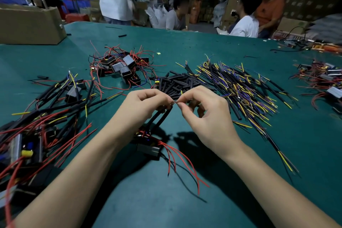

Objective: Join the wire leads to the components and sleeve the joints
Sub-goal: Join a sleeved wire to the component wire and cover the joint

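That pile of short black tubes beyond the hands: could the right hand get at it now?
Probably yes: the black tubes lie uncovered just beyond the right hand, but its fingers are pinching a wire end and would have to let go first.

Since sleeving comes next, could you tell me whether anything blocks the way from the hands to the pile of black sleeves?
Nothing visible does: the black sleeves lie just beyond both hands, left hand and right hand.

Bare table (166, 209) nearside; wire piles (236, 87) crowd beyond the hands (174, 105).
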